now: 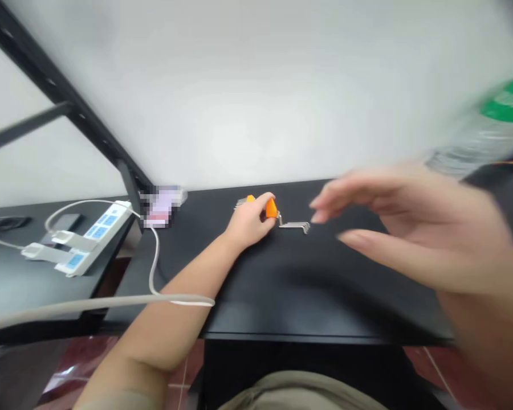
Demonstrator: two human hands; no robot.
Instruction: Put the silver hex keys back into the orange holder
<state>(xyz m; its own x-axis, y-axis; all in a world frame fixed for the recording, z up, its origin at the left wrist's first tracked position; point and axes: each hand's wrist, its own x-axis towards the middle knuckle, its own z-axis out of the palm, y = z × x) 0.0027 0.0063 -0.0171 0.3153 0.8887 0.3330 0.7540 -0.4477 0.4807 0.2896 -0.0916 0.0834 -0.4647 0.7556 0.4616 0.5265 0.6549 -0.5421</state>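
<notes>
My left hand (252, 219) is closed around an orange holder (271, 208) on the black table, and orange shows on both sides of the fingers. Several thin metal L-shaped keys (297, 225) lie just right of it, their bent ends pointing right. More metal tips show beyond the hand's left side. Raised over the table at the right, my right hand (414, 228) is blurred, with thumb and fingers apart and nothing between them. It is closer to the camera than the keys.
On the left are a white power strip (96, 239) with plugs and a white cable (156, 262) crossing over my left forearm. A pixelated item (160, 208) lies near the wall. A clear bottle with a green label (507, 102) stands at the right, behind my right hand.
</notes>
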